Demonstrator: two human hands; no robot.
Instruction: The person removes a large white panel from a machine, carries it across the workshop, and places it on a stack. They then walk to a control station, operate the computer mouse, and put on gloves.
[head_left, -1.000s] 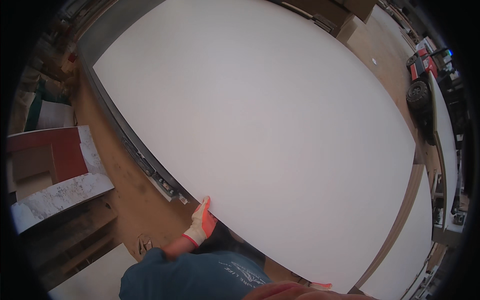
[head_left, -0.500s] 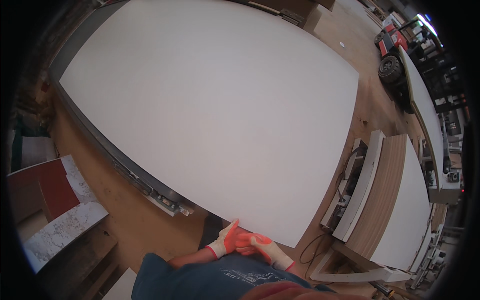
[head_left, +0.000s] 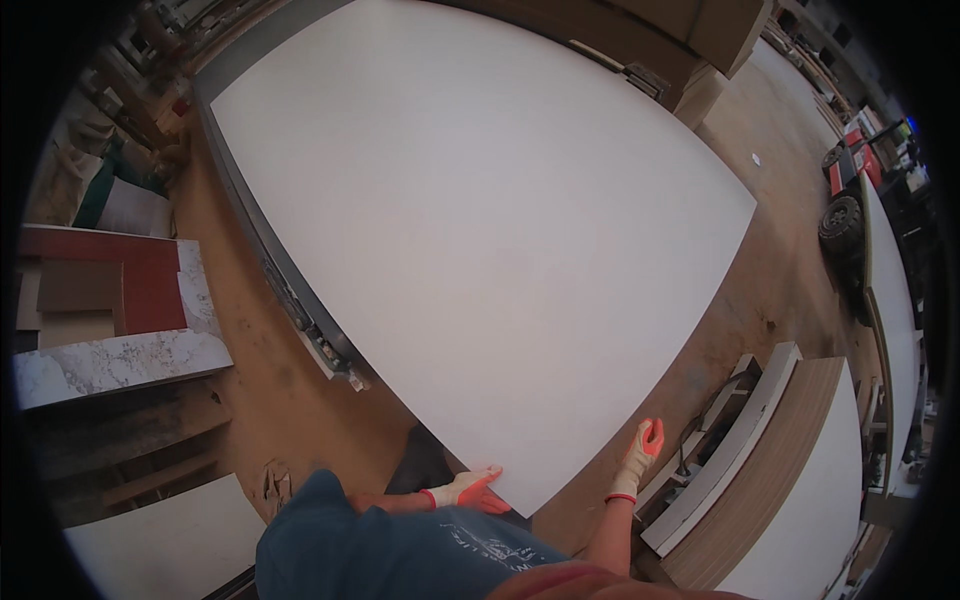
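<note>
A large white panel [head_left: 480, 230] fills the middle of the head view, lying flat on a machine bed whose dark metal rail [head_left: 285, 290] shows along the panel's left edge. The near corner of the panel points toward the person, just ahead of the blue-shirted torso [head_left: 390, 545]. The left hand [head_left: 468, 490], in a white glove with orange coating, rests at that near corner, fingers flat against the panel's edge and underside; whether it grips the board or only presses on it cannot be told. The right hand [head_left: 642, 450], gloved the same way, is raised just off the panel's near right edge, fingers loosely curled and holding nothing, apart from the board. The floor [head_left: 260, 400] around the machine is brown and dusty. To the right, near the right hand, a stack of boards [head_left: 790, 480] with a white top and wood-coloured edges stands beside a white-framed trolley or rack [head_left: 720, 450]. Far right, a red wheeled cart [head_left: 845, 205] is parked on the floor. To the left lies a pile of offcuts [head_left: 100, 310], red, brown and marble-patterned, and a further white sheet [head_left: 150, 545] sits at the near left. Cardboard-coloured boxes [head_left: 700, 40] stand beyond the panel's far edge.
</note>
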